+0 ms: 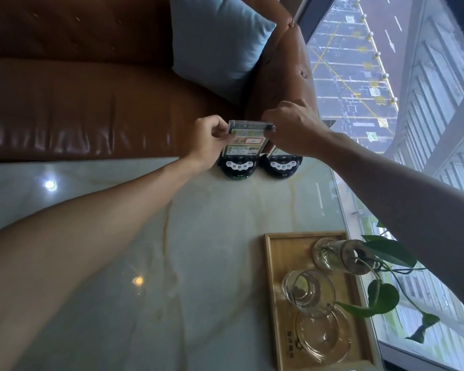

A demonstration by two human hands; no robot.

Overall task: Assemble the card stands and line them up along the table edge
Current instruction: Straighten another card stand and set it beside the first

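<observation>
A clear acrylic card holder with a green-and-white printed card (248,139) is gripped at its top corners by both hands, the left hand (210,140) pinching the left edge and the right hand (292,127) closed over the right. Its print is too small to be read. It is seated in a round black base with white button labels (239,168) at the far edge of the pale marble table (145,236). A second black base (280,167) is set just beside it. Both arms are stretched forward. A wooden tray (276,277) with glassware is seen nearer, its dark logo illegible.
</observation>
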